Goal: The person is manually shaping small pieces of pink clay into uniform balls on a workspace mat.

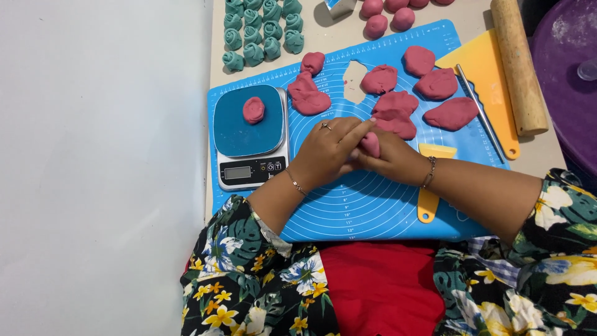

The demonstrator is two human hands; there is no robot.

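Note:
My left hand (326,149) and my right hand (392,158) meet over the blue silicone mat (373,211), both closed around a small pink dough piece (371,144) pinched between the fingers. To the left stands a kitchen scale (249,158) with a blue platform and one pink dough lump (253,110) on it. Several flattened pink dough chunks (398,112) lie on the mat just beyond my hands.
Teal dough rolls (261,31) sit in rows at the back left. Pink dough balls (388,15) lie at the back. A wooden rolling pin (517,65), a yellow scraper (491,81), a metal rod (480,112) and a yellow-handled tool (429,199) lie to the right. A purple lid (572,81) is far right.

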